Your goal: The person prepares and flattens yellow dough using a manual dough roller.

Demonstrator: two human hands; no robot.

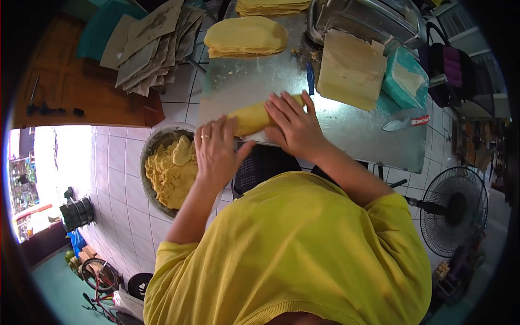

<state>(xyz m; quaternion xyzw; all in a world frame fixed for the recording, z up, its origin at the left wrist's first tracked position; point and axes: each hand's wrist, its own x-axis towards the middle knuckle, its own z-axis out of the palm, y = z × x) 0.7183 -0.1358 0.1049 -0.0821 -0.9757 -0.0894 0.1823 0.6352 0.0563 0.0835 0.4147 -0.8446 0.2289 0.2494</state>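
Observation:
A thick yellow roll of dough [253,118] lies slantwise near the front edge of the metal table. My left hand [214,143], with a ring on one finger, is around its left end, fingers over the top and thumb towards my body. Around the right end is my right hand [292,122], its fingers laid across the dough and its thumb on the near side. The palms hide both ends of the roll. To the left of my left hand, a large round basin [145,179] holds a lump of crumbly yellow dough [170,168].
On the table [374,141] are stacked yellow sheets [246,35], a brown flat sheet [352,70], a teal container [406,78], a red-handled scraper [406,123], a blue-handled tool [310,78] and a metal machine [368,21]. A fan [454,211] stands right; cardboard pieces [157,46] are left.

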